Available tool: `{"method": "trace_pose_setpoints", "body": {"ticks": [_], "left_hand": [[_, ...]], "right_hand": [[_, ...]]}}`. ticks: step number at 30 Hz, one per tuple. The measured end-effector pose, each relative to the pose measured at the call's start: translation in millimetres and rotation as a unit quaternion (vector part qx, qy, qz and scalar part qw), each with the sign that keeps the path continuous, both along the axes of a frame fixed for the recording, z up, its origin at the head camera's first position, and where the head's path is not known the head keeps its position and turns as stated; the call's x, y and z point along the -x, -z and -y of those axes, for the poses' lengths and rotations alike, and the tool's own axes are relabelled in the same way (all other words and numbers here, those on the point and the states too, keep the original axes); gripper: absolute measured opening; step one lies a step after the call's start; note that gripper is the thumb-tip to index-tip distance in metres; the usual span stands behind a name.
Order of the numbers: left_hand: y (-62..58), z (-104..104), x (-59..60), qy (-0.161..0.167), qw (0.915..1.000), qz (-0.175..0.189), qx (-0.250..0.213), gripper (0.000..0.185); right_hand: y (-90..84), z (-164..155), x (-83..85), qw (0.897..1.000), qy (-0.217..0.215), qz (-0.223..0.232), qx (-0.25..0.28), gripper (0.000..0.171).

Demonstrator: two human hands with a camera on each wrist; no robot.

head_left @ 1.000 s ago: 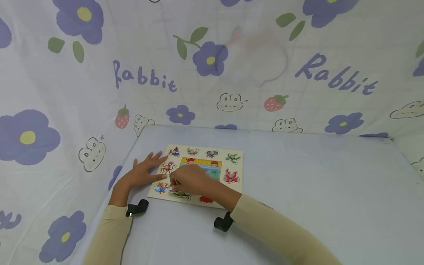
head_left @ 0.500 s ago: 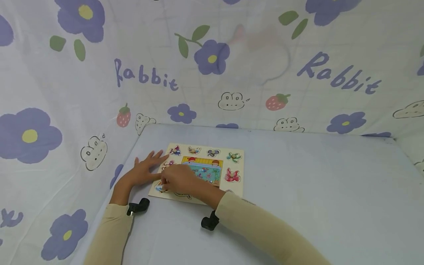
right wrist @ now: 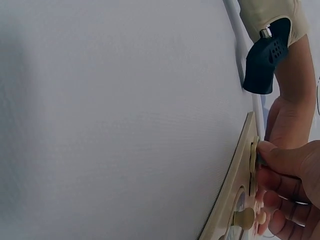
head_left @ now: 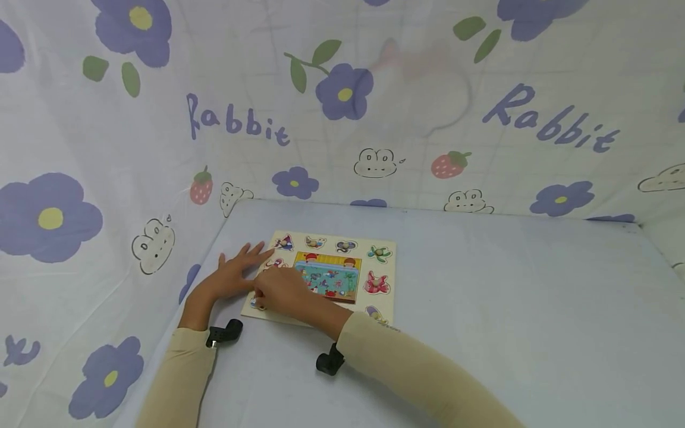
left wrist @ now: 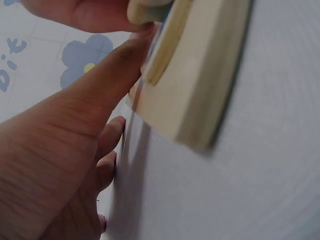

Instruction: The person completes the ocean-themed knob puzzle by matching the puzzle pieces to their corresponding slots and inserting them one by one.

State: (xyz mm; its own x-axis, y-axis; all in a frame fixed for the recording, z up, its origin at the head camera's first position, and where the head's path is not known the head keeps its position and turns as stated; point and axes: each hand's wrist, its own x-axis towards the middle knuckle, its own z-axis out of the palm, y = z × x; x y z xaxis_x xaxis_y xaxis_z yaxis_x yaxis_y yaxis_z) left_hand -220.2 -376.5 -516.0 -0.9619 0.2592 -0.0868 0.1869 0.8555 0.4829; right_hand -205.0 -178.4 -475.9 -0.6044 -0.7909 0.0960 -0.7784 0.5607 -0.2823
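A wooden knob puzzle board (head_left: 330, 245) lies flat on the white table. Sea-animal pieces ring the pool picture (head_left: 334, 279) in its middle. My right hand (head_left: 283, 291) reaches across the lower left of the board and pinches the corner puzzle piece (head_left: 257, 304) by its small knob (left wrist: 145, 12). In the left wrist view this piece (left wrist: 167, 50) stands slightly proud of the board. My left hand (head_left: 230, 279) lies spread at the board's left edge, its thumb near the pinched piece. The right hand and forearm hide some lower pieces.
A red fish piece (head_left: 377, 283) and a green turtle piece (head_left: 379, 254) sit along the board's right side. Patterned cloth (head_left: 321, 148) hangs behind and to the left. White tabletop (head_left: 481, 309) extends to the right.
My right hand has moved left along the board's lower edge, from beside the corner piece onto it. More of the pool picture now shows. The left hand stays at the board's edge.
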Motion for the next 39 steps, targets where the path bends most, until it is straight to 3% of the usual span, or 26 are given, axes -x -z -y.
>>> {"method": "trace_pose_setpoints", "body": {"ticks": [25,39], "left_hand": [[-1.8,-0.6,-0.2,-0.001,0.9999,0.003,0.013,0.082],[-2.6,-1.5,-2.0,-0.003,1.0,-0.002,0.006,0.084]], "right_hand": [[1.7,4.7,-5.5,0.999,0.04,-0.008,-0.022,0.018],[-13.1,-8.3,-10.7,1.0,0.007,-0.006,-0.015,0.02]]}}
